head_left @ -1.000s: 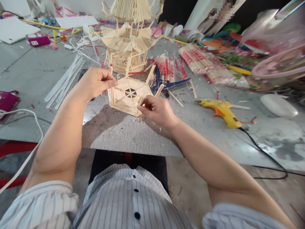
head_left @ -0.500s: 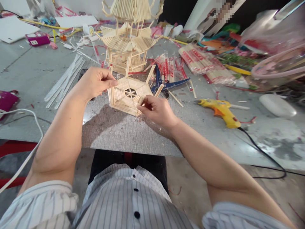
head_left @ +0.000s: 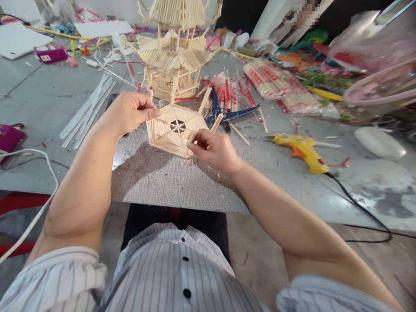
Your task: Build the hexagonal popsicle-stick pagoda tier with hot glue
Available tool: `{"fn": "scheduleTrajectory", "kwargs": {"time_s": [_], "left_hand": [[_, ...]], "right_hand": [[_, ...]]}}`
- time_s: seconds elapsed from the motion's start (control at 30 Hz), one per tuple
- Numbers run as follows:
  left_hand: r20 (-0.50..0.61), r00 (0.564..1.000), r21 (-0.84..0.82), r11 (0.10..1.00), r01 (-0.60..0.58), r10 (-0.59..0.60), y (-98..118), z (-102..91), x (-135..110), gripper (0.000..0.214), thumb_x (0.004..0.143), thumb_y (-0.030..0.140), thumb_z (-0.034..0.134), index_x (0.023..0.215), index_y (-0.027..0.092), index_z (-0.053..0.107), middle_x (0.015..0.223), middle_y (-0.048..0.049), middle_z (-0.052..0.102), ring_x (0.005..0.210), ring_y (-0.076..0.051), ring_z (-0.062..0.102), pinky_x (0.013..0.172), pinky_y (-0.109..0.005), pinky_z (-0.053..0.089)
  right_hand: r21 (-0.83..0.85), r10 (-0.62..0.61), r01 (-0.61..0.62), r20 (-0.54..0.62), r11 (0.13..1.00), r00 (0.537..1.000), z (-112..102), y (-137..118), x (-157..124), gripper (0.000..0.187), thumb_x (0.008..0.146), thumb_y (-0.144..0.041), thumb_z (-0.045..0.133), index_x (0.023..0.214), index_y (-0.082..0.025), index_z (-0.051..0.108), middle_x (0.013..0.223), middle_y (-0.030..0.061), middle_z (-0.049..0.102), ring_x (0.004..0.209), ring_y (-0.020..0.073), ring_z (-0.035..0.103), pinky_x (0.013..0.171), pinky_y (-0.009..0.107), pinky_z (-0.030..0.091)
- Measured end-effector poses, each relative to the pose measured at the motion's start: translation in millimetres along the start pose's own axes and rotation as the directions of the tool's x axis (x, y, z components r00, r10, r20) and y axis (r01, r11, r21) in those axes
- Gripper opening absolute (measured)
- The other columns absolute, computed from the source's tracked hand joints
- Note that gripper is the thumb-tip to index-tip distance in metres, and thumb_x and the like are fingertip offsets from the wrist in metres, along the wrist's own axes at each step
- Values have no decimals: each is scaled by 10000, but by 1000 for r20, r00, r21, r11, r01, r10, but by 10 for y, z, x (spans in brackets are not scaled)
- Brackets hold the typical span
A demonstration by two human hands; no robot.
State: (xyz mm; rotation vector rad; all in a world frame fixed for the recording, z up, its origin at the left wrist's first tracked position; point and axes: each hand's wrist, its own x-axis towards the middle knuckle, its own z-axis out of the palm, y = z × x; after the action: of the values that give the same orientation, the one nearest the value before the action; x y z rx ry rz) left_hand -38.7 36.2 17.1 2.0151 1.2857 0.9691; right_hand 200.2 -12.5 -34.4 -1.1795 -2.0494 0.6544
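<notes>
A hexagonal base of pale wooden sticks (head_left: 172, 146) rests on the table in front of me, with a spoked opening at its middle and short stick posts standing at its corners. My left hand (head_left: 134, 112) is closed in a pinch at the base's left corner, on an upright stick post mostly covered by the fingers. At the front right corner, my right hand (head_left: 212, 149) pinches another upright stick post (head_left: 192, 137) between thumb and fingers. Right behind the base stands a tiered pagoda model (head_left: 177, 56) made of the same sticks.
Blue-handled cutters (head_left: 232, 115) lie right of the base. Farther right are a yellow glue gun (head_left: 300, 151), its black cord and a white mouse-shaped object (head_left: 379, 142). Packaged sticks (head_left: 269, 80) lie behind them. Pale flat strips (head_left: 87, 110) and a purple box (head_left: 50, 53) are left.
Both hands keep their pinch on the posts, and the base stays in place. Only a very slight shift of the camera view shows.
</notes>
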Motion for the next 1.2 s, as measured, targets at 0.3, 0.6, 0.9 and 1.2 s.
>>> {"fn": "scheduleTrajectory", "kwargs": {"time_s": [0.3,0.6,0.9,1.2], "left_hand": [[1,1000,12,1000,-11,11,-6,-4,5,133,759,231,697,696,115,676,508,62,480,449,-23,348,467,-203,246],[9,1000,26,1000,-9,8,-13,-8,10,148,754,251,692,700,114,675,518,60,483,473,-28,359,494,-211,260],[8,1000,30,999,18,-18,22,-3,2,141,757,245,688,698,118,671,523,59,477,484,-34,352,510,-221,253],[-8,1000,55,998,23,-23,36,3,-2,123,767,205,693,688,113,673,525,64,479,475,-31,345,514,-229,250]], "right_hand": [[11,-25,25,-19,1000,1000,7,13,-5,104,778,-266,571,735,-181,531,596,-33,496,538,77,384,559,244,310],[15,-31,31,-17,999,999,9,5,0,97,773,-252,576,726,-182,528,587,-39,481,531,74,369,549,242,298],[16,-32,33,-61,999,998,22,60,-1,114,766,-273,585,721,-183,530,591,-39,472,541,76,371,551,248,312],[94,-89,98,-101,991,991,62,127,-25,349,786,-398,648,1042,-183,546,755,-11,593,579,81,462,561,249,401]]}}
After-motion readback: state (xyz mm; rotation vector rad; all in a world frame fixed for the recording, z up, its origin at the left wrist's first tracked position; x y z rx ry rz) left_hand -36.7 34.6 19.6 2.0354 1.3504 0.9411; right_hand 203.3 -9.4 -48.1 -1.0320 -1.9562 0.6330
